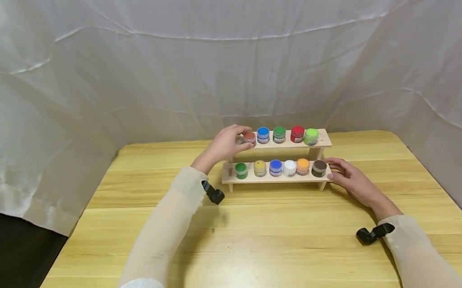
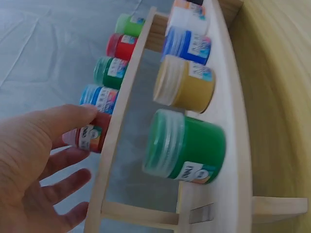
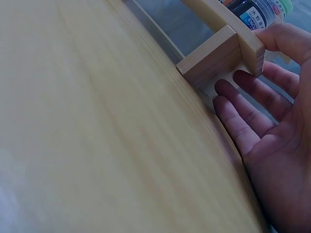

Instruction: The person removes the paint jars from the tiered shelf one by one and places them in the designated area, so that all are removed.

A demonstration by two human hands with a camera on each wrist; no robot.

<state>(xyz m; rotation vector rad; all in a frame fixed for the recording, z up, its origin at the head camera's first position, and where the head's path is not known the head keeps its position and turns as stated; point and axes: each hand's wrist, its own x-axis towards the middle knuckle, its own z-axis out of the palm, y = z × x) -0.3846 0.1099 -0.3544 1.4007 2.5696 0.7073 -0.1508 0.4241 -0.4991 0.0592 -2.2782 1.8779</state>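
A two-tier wooden rack (image 1: 239,178) bears small paint jars with coloured lids. At the left end of its upper shelf, my left hand (image 1: 227,143) pinches a reddish-brown paint jar (image 2: 99,131) between thumb and forefinger; the jar appears to stand on the shelf. The other left fingers spread loosely below it in the left wrist view. At the lower shelf's right end, my right hand (image 1: 352,182) holds the board's end between thumb and forefinger, beside the black-lidded jar (image 1: 319,168). Its remaining fingers (image 3: 243,109) extend beneath the board, near the end support.
Blue (image 1: 263,134), green (image 1: 279,134), red (image 1: 297,134) and light green (image 1: 311,136) jars share the upper shelf. Below stand green (image 1: 241,170), yellow (image 1: 259,168), blue (image 1: 275,167), white (image 1: 289,168) and orange (image 1: 303,166) ones. Grey cloth (image 1: 225,72) hangs behind the wooden table (image 1: 263,245).
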